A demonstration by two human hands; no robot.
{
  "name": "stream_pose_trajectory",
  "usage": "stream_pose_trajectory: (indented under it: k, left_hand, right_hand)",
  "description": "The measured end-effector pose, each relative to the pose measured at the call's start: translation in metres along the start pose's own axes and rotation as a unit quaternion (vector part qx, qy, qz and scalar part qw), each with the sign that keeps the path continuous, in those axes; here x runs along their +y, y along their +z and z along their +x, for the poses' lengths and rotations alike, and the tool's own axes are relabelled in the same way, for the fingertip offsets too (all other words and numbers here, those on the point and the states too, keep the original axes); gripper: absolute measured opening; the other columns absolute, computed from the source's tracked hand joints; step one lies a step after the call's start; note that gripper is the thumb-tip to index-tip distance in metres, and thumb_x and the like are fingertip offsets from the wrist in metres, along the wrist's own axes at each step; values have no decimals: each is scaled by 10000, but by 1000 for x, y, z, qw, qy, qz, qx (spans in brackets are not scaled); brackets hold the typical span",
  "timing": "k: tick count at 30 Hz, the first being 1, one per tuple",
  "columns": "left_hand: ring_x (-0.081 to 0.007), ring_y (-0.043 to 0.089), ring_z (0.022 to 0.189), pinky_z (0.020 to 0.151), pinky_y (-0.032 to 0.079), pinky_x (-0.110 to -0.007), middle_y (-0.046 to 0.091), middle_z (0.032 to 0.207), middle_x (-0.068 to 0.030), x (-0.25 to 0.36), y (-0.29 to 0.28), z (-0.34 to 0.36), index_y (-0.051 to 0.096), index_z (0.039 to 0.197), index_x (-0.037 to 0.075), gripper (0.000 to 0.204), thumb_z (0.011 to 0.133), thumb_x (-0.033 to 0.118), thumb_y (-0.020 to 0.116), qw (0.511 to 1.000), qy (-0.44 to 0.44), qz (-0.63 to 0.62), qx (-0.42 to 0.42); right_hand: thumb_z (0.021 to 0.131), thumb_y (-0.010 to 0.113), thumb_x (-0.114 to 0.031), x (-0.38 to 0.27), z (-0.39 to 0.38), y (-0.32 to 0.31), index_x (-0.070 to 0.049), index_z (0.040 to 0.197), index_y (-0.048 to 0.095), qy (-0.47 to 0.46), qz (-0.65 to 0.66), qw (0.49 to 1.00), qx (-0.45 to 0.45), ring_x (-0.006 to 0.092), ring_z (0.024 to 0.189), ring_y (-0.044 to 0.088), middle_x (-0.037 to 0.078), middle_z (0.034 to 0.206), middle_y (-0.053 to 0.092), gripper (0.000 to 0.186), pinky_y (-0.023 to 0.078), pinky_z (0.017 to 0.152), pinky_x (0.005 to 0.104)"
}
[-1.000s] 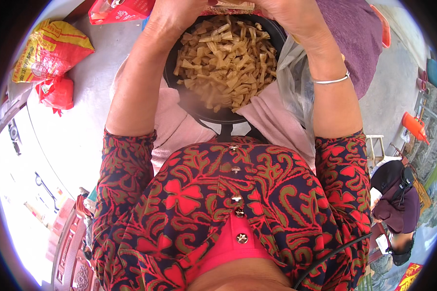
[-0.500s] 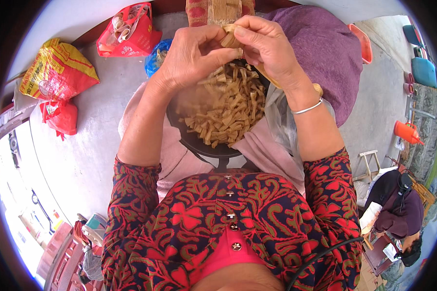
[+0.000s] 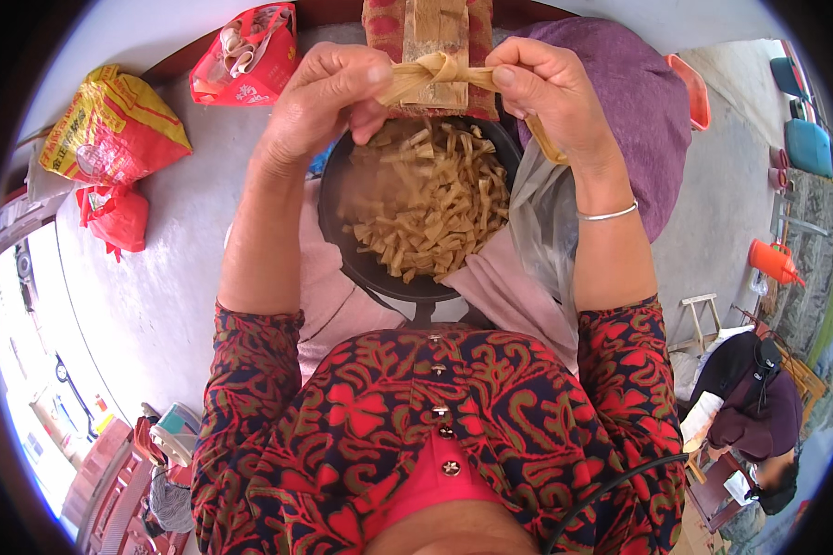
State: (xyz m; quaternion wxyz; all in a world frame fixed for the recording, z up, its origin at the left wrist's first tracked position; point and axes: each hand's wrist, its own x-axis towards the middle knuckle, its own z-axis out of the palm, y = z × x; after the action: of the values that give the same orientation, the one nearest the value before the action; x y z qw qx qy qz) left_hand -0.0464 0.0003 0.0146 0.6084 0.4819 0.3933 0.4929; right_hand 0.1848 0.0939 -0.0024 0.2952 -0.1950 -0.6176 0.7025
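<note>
A flat tan strip (image 3: 433, 70), like a dried leaf or husk, is stretched between my two hands with a loose knot at its middle. My left hand (image 3: 335, 91) pinches one end between thumb and fingers. The other end is gripped in my right hand (image 3: 548, 85), and a tail of the strip hangs below that palm. Under the hands, a dark round pan (image 3: 335, 222) holds a heap of short knotted tan pieces (image 3: 430, 208). Just beyond the strip lies a wooden block (image 3: 435, 32) on a red patterned cloth (image 3: 389, 28).
A purple cloth-covered bundle (image 3: 634, 102) and a clear plastic bag (image 3: 541, 203) are right of the pan. Pink cloth (image 3: 329, 305) covers my lap. Red bags (image 3: 248, 55) and a yellow-red sack (image 3: 111, 129) stand left. Another person (image 3: 759, 407) sits at the far right.
My hands have moved apart, drawing the strip out straight between them. The loop that was bunched at the fingers now shows as a knot in the middle.
</note>
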Motion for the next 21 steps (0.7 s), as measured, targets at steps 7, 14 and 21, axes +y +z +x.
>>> stream_pose_trajectory:
  k: [7,14,21]
  left_hand:
    - [-276,607,808,674,486,-411,614,876,-106,-7,23,13,590,914,28,273,814,270,667,736,282,601,131]
    - [-395,572,741,620,458,-453,588,766,-180,-11,24,6,568,895,58,209,876,265,589,798,31,602,12]
    - [-409,577,716,597,442,-478,597,730,-174,-31,2,25,566,921,103,238,899,340,568,767,38,633,99]
  right_hand:
    - [886,611,-107,17,6,4,-10,823,621,-18,-156,988,-2,33,586,423,-57,640,506,117,353,518,217]
    - [896,607,-122,8,0,-2,9,805,602,-10,-267,963,-17,19,613,410,-71,652,496,160,343,544,199]
    - [876,626,-152,27,15,-1,9,810,628,-51,-313,941,116,32,567,407,-20,601,489,174,348,514,223]
